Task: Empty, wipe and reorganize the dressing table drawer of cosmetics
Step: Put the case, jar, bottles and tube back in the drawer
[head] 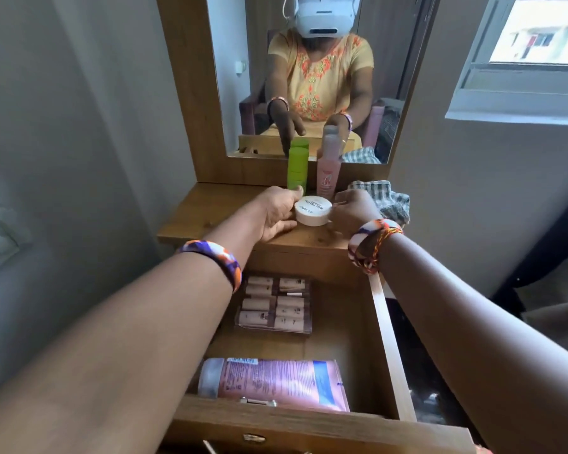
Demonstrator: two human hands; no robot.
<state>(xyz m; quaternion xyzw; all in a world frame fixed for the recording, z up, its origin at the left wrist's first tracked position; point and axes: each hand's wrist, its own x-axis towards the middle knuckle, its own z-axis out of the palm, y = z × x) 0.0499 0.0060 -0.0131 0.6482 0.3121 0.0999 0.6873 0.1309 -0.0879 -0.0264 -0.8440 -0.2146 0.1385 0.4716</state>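
Both hands meet at a white round jar point(313, 212) on the wooden dressing table top point(191, 221), near its front edge: the left hand point(277, 213) cups it with curled fingers, and the right hand point(353, 211) holds its other side. Behind it, a green bottle point(297, 168) and pink bottle point(328, 173) stand at the mirror point(315, 77); a checked cloth point(382, 198) lies right. Below, the open drawer point(387, 339) holds a nail-tip box point(274, 304) and pink tube point(276, 383).

- A home bedroom is indicated by a wooden dressing table point(210, 221) with a mirror point(309, 77) set beyond the hands.
- Cosmetics are seen in the open drawer point(387, 339) beneath the forearms.
- A window point(535, 34) is placed to the upper right.
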